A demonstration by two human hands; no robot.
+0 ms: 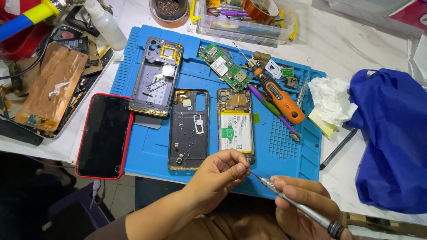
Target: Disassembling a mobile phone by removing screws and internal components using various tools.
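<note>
Three opened phones (pixel 236 126) lie on one blue mat (pixel 307 151); right hand (pixel 302 209) grips one screwdriver (pixel 298 206), left hand (pixel 222 171) pinches its tip.

A dark rectangular phone screen in a red case (pixel 105 135) is laid over the blue mat's (pixel 291 153) left edge; a white, yellow-banded battery label (pixel 236 132) is seen, perhaps printed, near its front edge.

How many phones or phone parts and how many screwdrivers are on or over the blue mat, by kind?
Opened phone bodies and frames: 3 (frame, back cover, phone with battery)
Intact phone in red case: 1
Loose circuit boards: 1
Screwdrivers: 2 (orange one, silver one in right hand)
Total: 7
</note>
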